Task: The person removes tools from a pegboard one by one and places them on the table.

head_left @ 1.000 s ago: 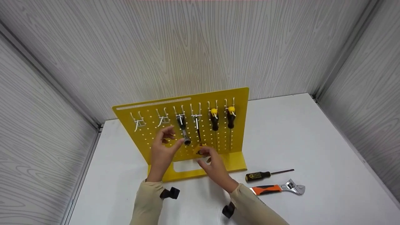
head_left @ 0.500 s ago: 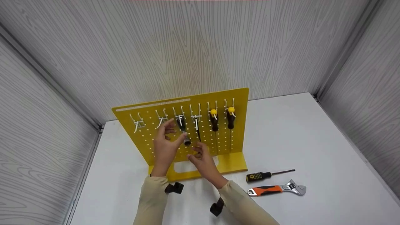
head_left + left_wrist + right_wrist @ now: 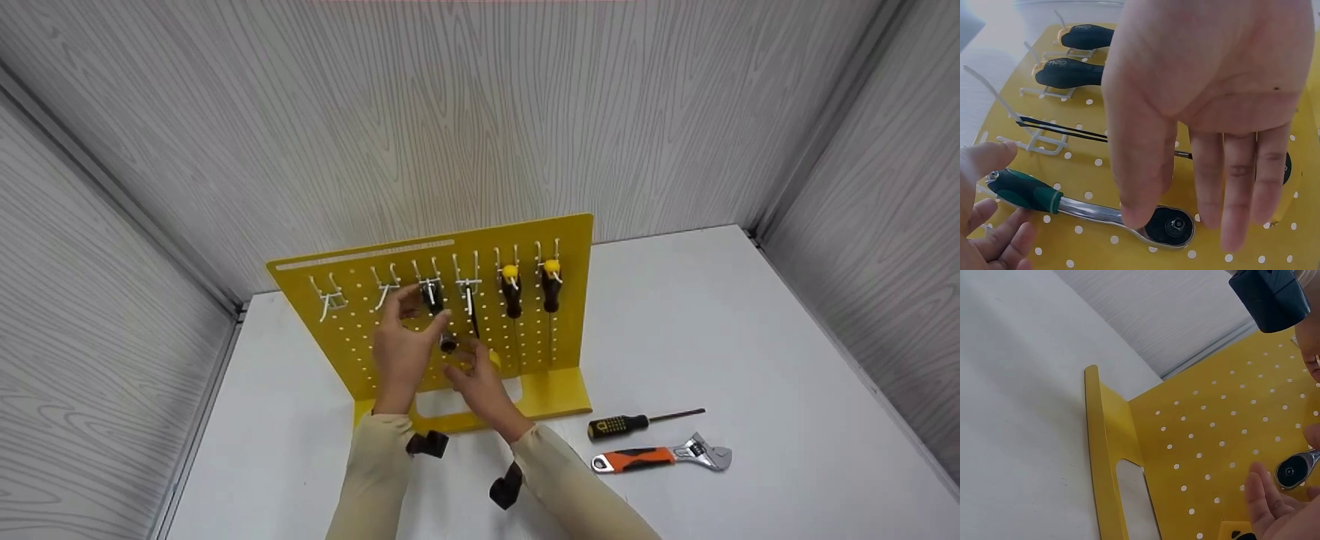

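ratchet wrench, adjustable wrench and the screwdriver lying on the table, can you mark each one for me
Ratchet wrench (image 3: pixel 1094 211): left wrist view, on its shiny metal shaft.
Adjustable wrench (image 3: pixel 658 455): head view, on its orange-and-black grip.
Screwdriver (image 3: pixel 630 424): head view, on its dark handle.

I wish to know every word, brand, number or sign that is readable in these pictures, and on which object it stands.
"deli": left wrist view, on the handle of the lower hanging screwdriver.
"deli", apparently, but more blurred: same view, the upper hanging screwdriver.
Lying screwdriver: yellow mark on the handle, too small to read.
Ratchet wrench, adjustable wrench, yellow tape measure: no lettering can be made out.
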Motion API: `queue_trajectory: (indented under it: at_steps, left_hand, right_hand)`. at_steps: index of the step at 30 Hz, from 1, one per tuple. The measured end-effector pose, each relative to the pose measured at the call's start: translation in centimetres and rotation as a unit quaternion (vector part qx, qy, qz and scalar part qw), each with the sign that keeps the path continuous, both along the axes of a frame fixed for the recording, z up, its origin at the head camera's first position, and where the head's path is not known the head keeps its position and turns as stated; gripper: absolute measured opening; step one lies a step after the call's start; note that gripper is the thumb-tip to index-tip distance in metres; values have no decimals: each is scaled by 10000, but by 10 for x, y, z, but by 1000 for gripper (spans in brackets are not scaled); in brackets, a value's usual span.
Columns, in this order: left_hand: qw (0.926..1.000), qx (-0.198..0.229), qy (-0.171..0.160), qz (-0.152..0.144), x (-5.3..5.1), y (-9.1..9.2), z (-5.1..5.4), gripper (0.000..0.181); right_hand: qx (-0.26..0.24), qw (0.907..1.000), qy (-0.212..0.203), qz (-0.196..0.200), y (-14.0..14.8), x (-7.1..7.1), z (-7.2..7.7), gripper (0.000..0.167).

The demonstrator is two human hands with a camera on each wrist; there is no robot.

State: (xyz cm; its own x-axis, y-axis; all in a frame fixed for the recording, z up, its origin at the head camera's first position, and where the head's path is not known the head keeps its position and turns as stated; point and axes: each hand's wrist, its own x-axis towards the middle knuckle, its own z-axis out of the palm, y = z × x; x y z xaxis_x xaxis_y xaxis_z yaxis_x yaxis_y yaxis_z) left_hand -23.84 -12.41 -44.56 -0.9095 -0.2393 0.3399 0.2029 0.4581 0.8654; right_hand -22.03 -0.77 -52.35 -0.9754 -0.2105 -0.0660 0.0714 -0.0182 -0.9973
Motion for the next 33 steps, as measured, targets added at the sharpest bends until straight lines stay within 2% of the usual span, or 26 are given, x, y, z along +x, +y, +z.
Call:
queue_trajectory:
  at_steps: [7,14,27,33]
  left_hand:
    - [9994,-76,232,256,-2,2,-2,47]
    - [9981,-318,230,474,-6,3,-3,41]
    - [9967,-525,350,508,-8,5,-2,32]
    - [9955,-619,542,474,-6,4,-3,31]
  right_hand:
    - [-11,10000,-36,68,-6,-2,0,62]
    - [-17,9999,-137,43,-7,-3,2,60]
    - [267,9996,-108,-78,-5,-5,-3,57]
    - [279,9996,-58,-54,-6,-3,-6,50]
